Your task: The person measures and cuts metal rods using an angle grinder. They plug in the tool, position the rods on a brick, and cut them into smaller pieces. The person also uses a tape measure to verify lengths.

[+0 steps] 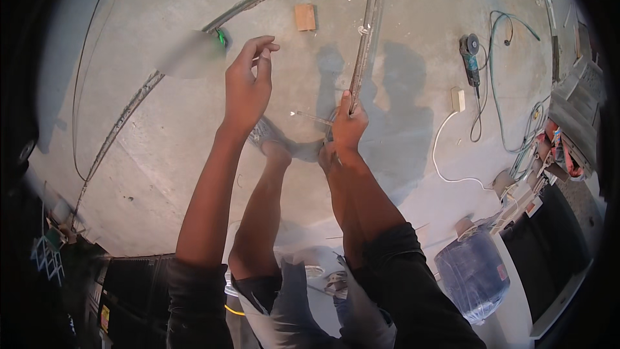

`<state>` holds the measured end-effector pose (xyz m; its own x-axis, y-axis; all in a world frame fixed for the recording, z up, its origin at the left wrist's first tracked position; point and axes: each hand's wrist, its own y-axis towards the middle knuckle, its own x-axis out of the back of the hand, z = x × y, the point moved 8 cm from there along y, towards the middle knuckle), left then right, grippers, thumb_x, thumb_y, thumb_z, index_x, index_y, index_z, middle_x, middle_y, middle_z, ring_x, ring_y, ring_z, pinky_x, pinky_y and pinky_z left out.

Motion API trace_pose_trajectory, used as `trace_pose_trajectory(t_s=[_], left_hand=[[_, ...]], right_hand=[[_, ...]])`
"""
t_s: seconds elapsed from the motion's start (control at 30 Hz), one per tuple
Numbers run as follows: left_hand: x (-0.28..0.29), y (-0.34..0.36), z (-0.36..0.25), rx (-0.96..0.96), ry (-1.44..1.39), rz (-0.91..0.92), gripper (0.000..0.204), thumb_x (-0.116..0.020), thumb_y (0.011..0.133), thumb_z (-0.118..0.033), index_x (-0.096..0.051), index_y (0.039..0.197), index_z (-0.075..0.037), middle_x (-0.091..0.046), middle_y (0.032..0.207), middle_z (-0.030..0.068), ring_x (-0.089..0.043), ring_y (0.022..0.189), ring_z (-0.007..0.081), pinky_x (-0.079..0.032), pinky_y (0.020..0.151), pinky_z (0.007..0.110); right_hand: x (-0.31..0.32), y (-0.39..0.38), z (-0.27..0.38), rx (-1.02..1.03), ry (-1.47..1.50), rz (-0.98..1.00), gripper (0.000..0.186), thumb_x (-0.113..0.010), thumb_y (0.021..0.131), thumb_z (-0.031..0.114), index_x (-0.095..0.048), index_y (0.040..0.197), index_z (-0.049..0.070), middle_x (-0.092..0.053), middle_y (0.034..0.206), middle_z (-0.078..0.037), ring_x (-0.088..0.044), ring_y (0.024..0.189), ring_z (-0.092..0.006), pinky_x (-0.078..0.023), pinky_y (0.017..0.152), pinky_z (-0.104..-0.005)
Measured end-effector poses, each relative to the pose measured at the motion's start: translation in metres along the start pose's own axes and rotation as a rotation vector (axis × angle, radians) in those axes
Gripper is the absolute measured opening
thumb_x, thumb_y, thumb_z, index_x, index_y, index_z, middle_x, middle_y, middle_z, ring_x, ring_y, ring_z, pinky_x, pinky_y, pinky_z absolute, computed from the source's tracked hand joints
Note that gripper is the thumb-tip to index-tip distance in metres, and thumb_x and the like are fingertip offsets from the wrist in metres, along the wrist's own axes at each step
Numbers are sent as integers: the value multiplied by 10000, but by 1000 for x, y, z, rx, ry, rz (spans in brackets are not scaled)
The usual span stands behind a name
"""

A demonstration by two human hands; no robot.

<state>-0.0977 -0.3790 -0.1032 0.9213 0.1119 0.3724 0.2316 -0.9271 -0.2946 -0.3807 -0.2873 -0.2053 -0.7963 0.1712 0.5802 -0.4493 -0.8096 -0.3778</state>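
My right hand [349, 126] is closed around the lower end of a long, narrow metal bar [369, 19], which stretches away from me to the far edge of the view. A small white knot or tie sits partway along it. My left hand [250, 87] is raised to the left of the bar, not touching it. Its fingers are loosely bent, with nothing visible in them. A thin short rod with a pale tip [310, 117] lies on the floor by my feet, just left of my right hand. Beyond my left hand is a blurred grey shape with a green edge [221, 37].
A second long bar [132, 102] lies across the concrete floor, left and far. A wooden block [305, 17] rests beyond my hands. To the right are an angle grinder [471, 58], a white socket box [457, 99], cables and a plastic-covered blue container [473, 278].
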Motion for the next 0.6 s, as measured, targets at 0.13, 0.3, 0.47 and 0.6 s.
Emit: trace_pose_trajectory(t_s=[0.13, 0.3, 0.47, 0.6], left_hand=[[-26, 37, 4, -333, 380, -77, 439, -655, 1046, -28, -626, 1476, -117, -694, 1455, 88, -629, 1376, 286, -481, 1158, 486], [-55, 49, 18, -640, 1070, -109, 939, -850, 929, -96, -390, 1706, -356, -393, 1759, 20, -309, 1655, 251, -229, 1384, 581], [-75, 54, 120, -472, 1121, 369, 984, -984, 760, -206, -488, 1606, -284, -629, 1503, 76, -551, 1448, 288, -351, 1314, 548], [-73, 23, 234, -195, 861, 699, 310, -908, 760, -264, -746, 932, -63, -694, 851, 101, -736, 810, 343, -590, 731, 462]], right_hand=[[52, 82, -13, 203, -297, 217, 476, -730, 1092, 365, -644, 809, -7, -510, 622, -60, -477, 588, -147, -434, 569, -379], [66, 145, -17, 489, -445, 549, 312, -801, 1008, 196, -663, 819, -10, -440, 586, -53, -416, 542, -126, -414, 532, -353], [12, 161, -36, 519, -450, 1013, 204, -809, 931, 125, -713, 826, -20, -516, 582, -95, -454, 518, -147, -428, 539, -355], [-57, 182, -64, 446, -503, 1248, 247, -817, 893, 211, -720, 818, -4, -568, 607, -159, -513, 533, -273, -476, 606, -398]])
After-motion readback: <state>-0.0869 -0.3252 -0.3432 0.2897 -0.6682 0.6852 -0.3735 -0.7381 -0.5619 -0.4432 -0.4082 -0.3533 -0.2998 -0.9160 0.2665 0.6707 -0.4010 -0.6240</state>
